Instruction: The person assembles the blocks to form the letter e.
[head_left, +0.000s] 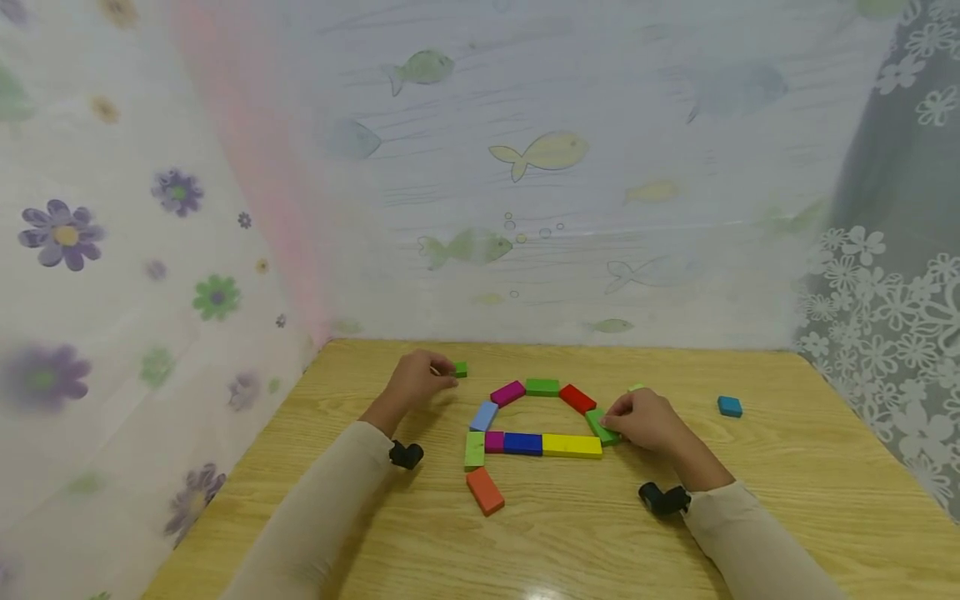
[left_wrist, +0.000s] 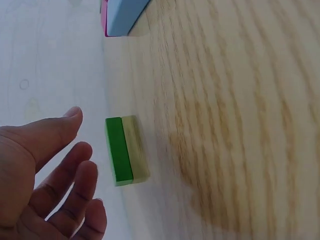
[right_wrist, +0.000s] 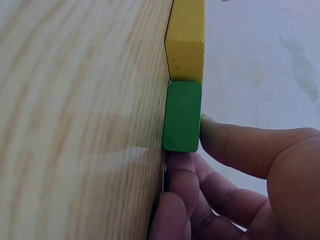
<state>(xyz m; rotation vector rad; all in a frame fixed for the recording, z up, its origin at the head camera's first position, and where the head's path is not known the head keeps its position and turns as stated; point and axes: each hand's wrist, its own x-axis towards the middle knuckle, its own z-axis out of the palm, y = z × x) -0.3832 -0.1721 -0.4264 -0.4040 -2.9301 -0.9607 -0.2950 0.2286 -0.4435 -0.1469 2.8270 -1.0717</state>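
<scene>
My right hand (head_left: 647, 421) pinches a green block (head_left: 597, 425) at the right end of an arch of blocks. In the right wrist view, the thumb lies on one face of that block and curled fingers on its side, with its end right at the yellow block (right_wrist: 185, 55). My left hand (head_left: 418, 379) hovers beside another green block (head_left: 461, 369) at the back left; the left wrist view has its loosely bent fingers apart from this block. Red (head_left: 577, 398), green (head_left: 542, 387), magenta (head_left: 507, 393) and light blue (head_left: 483, 416) blocks continue the arch leftward.
Below the arch run a small magenta block (head_left: 494, 442), a blue block (head_left: 522, 444) and the yellow one. A light green block (head_left: 475, 451) and an orange block (head_left: 485, 492) lie at left. A teal block (head_left: 730, 407) sits far right on the wooden table (head_left: 570, 533).
</scene>
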